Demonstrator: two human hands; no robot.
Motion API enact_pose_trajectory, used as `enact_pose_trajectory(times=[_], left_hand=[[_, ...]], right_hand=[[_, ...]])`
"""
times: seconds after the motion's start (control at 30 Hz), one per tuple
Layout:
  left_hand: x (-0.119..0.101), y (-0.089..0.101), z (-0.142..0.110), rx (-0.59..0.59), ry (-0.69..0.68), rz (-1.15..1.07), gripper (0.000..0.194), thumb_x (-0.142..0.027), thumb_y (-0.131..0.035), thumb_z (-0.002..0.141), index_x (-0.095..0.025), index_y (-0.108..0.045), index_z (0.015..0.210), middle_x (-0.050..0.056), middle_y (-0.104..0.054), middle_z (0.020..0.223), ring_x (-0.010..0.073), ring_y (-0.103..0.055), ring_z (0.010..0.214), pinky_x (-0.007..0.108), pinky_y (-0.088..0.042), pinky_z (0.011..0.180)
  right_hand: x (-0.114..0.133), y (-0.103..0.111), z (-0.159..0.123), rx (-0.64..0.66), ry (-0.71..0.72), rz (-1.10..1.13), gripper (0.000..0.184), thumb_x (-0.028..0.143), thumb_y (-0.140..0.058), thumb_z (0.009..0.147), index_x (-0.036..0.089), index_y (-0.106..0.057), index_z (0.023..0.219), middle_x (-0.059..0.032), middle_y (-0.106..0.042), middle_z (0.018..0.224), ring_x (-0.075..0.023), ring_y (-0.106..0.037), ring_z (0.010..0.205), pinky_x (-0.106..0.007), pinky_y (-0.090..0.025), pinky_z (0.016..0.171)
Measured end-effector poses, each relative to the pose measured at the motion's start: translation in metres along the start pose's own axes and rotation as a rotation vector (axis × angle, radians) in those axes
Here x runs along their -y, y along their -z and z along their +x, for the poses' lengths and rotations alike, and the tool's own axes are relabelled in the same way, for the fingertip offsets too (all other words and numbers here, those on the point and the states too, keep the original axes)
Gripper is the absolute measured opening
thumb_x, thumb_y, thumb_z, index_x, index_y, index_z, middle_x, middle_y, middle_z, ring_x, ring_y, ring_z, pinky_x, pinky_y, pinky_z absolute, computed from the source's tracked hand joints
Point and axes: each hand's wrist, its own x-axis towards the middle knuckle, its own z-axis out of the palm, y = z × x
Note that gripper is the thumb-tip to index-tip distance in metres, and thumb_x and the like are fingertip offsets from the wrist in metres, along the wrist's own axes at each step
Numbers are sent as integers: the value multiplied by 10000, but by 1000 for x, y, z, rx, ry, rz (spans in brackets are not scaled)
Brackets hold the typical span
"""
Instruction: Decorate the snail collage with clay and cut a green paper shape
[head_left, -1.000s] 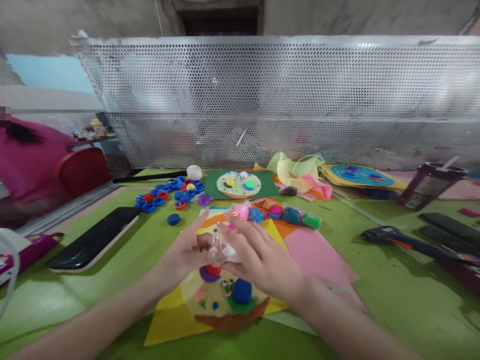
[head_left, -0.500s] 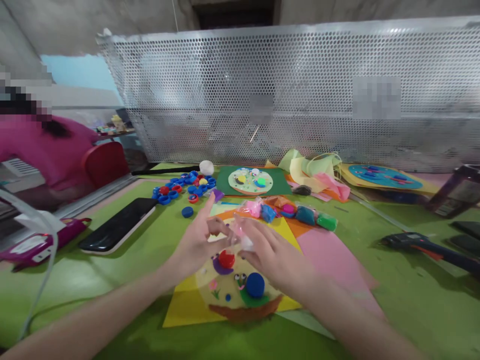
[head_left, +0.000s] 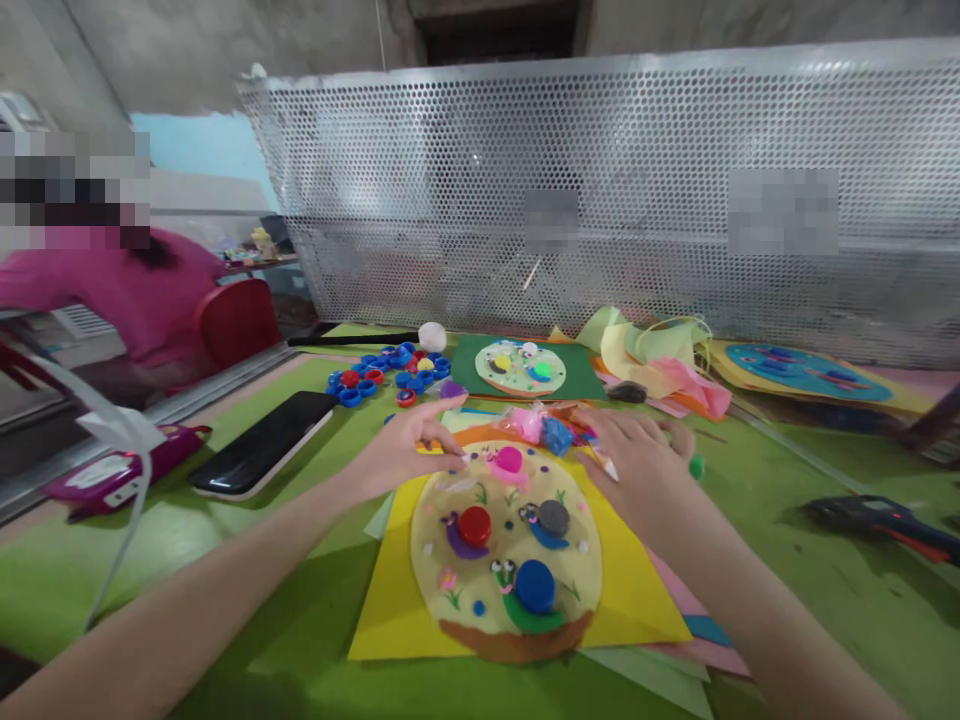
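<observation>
My left hand (head_left: 416, 440) hovers at the upper left of the snail picture, index finger stretched out and thumb bent toward the curled fingers. A tiny bit of white clay (head_left: 465, 458) shows at its thumb tip. Over the clay packets, my right hand (head_left: 637, 450) is bent downward, with a white clay packet (head_left: 610, 466) partly visible by its thumb. Below lies the round cream picture (head_left: 506, 560), bearing clay snails with a red cap (head_left: 475, 526), a grey cap (head_left: 554, 518), a blue cap (head_left: 535, 586) and a pink shell (head_left: 509, 459).
Pink clay (head_left: 527, 425) and blue clay (head_left: 556, 436) lie behind the picture. A phone (head_left: 262, 445), a power strip (head_left: 127, 470) and bottle caps (head_left: 360, 385) are at left. A glue gun (head_left: 870, 520) lies at right. A person in pink (head_left: 142, 290) sits beyond.
My hands have moved apart from above the picture. The right hand has gone right, over the clay packets, with the white packet; the left stays near the picture's upper left.
</observation>
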Motion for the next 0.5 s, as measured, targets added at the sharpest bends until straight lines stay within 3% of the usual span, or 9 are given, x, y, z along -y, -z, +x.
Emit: enact_pose_trajectory(times=[0.07,0.17,0.27,0.4,0.5], left_hand=[[-3,-4,-2,9,-1,-66,750,-312,-717,665,-193,-361,1314,-11,-670,739,182,-629,752,297,-432,704],[-7,-9,-5,27,-5,-141,677,-287,-707,680,-204,-407,1281,-21,-644,720,166,-622,715,293,-446,687],[-8,-15,-8,64,-28,-194,644,-299,-673,727,-220,-393,1301,5,-678,768,182,-637,753,311,-462,703],[-7,-19,-13,84,-53,-266,612,-338,-633,773,-216,-377,1316,45,-705,873,214,-650,854,338,-477,756],[-11,-13,-17,65,-74,-240,579,-337,-570,820,-195,-347,1335,60,-703,895,218,-647,889,352,-477,793]], right_hand=[[20,2,-2,-19,140,121,290,281,-483,848,209,-543,1123,-104,-654,1051,-279,-576,971,-498,-367,827],[47,3,-5,37,231,278,321,296,-516,852,243,-508,1168,-65,-669,1030,-243,-602,916,-457,-370,808],[64,0,-2,28,254,374,313,305,-540,848,240,-526,1154,-49,-687,991,-233,-613,884,-437,-371,793],[77,-5,7,-76,266,479,129,253,-543,851,216,-626,943,-22,-708,861,-198,-626,778,-376,-403,726],[81,-5,15,-157,247,535,91,231,-559,840,213,-648,830,-10,-708,811,-178,-624,748,-332,-425,695]])
